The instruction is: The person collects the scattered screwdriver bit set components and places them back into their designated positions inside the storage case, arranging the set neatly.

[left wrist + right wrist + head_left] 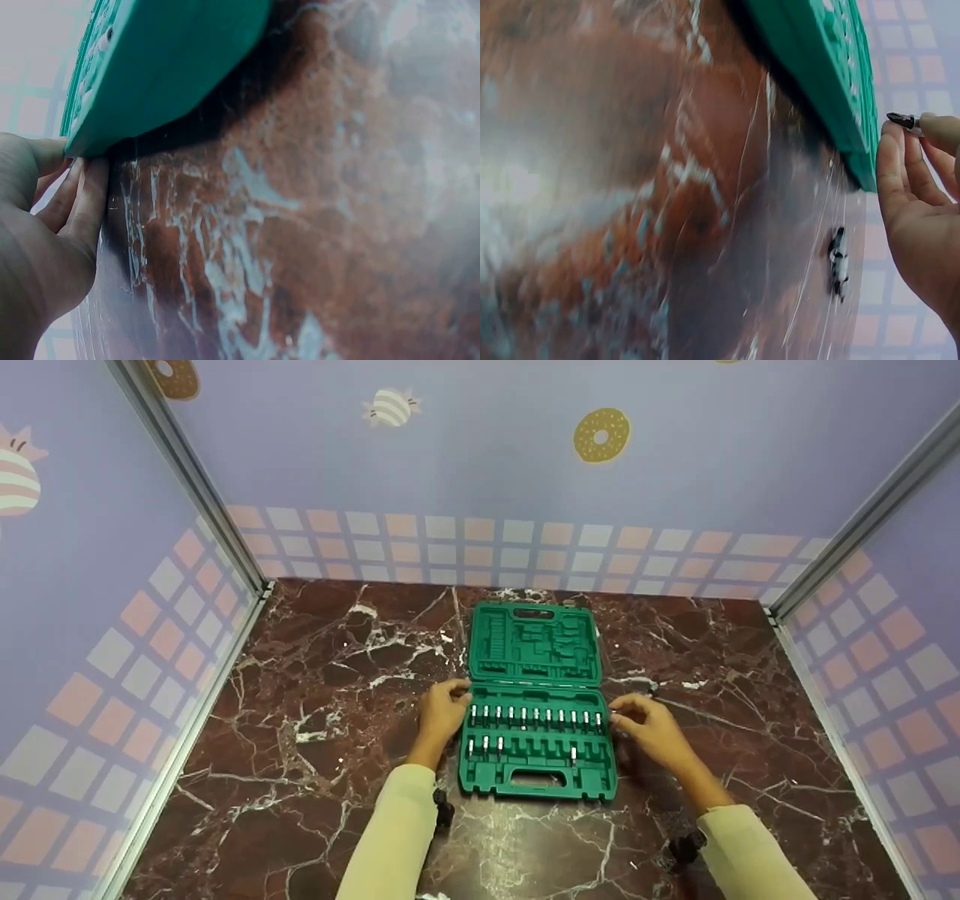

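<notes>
A green tool case [592, 780] lies unfolded flat on the table, its hinged lid [536, 615] toward the back wall. Silvery bit sockets fill its upper row; the lower row holds three at the left and a lone bit socket [574, 755] farther right. My left hand [442, 711] grips the case's left edge near the hinge, thumb above and fingers against its side. Beside the right edge, my right hand [654, 733] pinches a bit socket [904, 120] between thumb and fingers. Its dark cross-shaped tip points toward the case in the right wrist view.
More small dark-and-silver pieces [839, 264] lie on the marble-patterned table [337, 810], right of the case. Patterned panels [495, 472] wall in the back and both sides, with metal rails [840, 517] at the corners.
</notes>
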